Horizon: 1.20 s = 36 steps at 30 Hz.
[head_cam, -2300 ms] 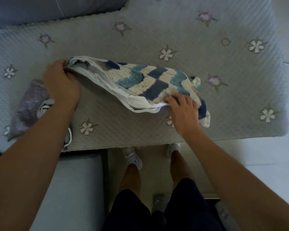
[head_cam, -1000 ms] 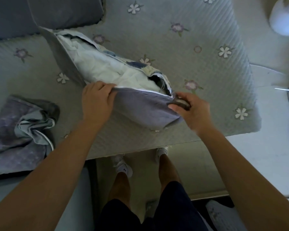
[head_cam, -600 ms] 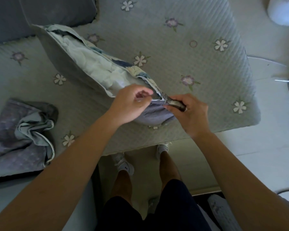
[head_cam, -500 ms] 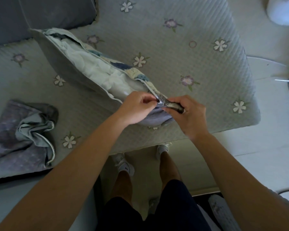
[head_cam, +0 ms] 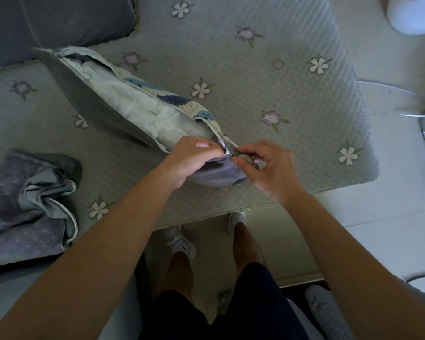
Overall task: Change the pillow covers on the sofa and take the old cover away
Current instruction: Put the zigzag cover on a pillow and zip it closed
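Observation:
A pillow (head_cam: 123, 101) lies diagonally on the sofa seat, its white filling showing through the open side of a cover with a grey back and a blue-and-cream tufted front. Both hands meet at the cover's near corner. My left hand (head_cam: 192, 159) pinches the cover's edge there. My right hand (head_cam: 268, 168) pinches the same corner from the right, fingertips closed on the seam; whether it holds a zip pull I cannot tell. A crumpled purple-grey cover (head_cam: 27, 204) lies on the seat at the far left.
The quilted grey seat pad (head_cam: 268, 77) with flower embroidery covers the sofa. A dark grey back cushion (head_cam: 59, 20) sits at the top left. My legs and white shoes stand on the pale floor (head_cam: 390, 217) by the seat's front edge. A white object (head_cam: 415, 13) is at the top right.
The pillow was turned so its open side faces up. My left hand slid right along the cover's edge until it met my right hand at the near corner.

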Available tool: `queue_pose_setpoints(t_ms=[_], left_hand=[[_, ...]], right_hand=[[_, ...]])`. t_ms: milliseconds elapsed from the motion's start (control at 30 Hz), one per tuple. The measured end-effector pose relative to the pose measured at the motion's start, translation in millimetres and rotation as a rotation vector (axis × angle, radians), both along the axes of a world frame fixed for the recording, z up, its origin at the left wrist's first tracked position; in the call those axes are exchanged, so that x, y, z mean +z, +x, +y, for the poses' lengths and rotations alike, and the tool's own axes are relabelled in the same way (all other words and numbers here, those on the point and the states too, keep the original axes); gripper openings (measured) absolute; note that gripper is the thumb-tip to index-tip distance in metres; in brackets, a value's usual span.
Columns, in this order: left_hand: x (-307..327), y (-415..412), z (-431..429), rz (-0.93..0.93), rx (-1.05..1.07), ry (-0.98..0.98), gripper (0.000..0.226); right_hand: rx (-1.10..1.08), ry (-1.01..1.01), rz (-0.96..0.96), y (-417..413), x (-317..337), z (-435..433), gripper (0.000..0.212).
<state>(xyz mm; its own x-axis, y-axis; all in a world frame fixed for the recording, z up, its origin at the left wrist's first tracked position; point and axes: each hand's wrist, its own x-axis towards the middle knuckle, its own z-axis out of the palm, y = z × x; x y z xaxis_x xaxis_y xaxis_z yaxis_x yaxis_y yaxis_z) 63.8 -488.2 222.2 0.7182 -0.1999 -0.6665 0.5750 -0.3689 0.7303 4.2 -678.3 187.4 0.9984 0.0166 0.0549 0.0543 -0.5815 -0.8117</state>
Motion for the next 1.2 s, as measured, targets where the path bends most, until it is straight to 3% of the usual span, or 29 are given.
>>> queue_pose_setpoints(t_ms=[233, 367, 567, 700, 1000, 1200], left_hand=[[-1.1, 0.5, 2.7, -0.021, -0.113, 0.05, 0.013], [-3.1, -0.1, -3.2, -0.048, -0.164, 0.136, 0.044], [-7.3, -2.2, -7.2, -0.138, -0.172, 0.146, 0.031], [-4.5, -2.2, -4.4, -0.28, -0.188, 0.203, 0.006], [10.5, 16.3, 23.4, -0.426, -0.252, 0.363, 0.023], [10.6, 10.2, 35.3, -0.449, -0.22, 0.376, 0.009]], right_hand=[[0.042, -0.018, -0.002, -1.2, -5.0, -1.8, 0.024], [0.086, -0.039, -0.011, -3.0, -1.7, 0.5, 0.023], [0.051, -0.016, -0.003, -2.2, -5.7, -3.8, 0.023], [0.066, -0.063, -0.041, -1.9, -4.8, -5.6, 0.022], [0.093, -0.168, -0.191, -9.2, -6.8, -17.9, 0.018], [0.016, -0.344, -0.165, -14.7, -2.7, -11.5, 0.022]])
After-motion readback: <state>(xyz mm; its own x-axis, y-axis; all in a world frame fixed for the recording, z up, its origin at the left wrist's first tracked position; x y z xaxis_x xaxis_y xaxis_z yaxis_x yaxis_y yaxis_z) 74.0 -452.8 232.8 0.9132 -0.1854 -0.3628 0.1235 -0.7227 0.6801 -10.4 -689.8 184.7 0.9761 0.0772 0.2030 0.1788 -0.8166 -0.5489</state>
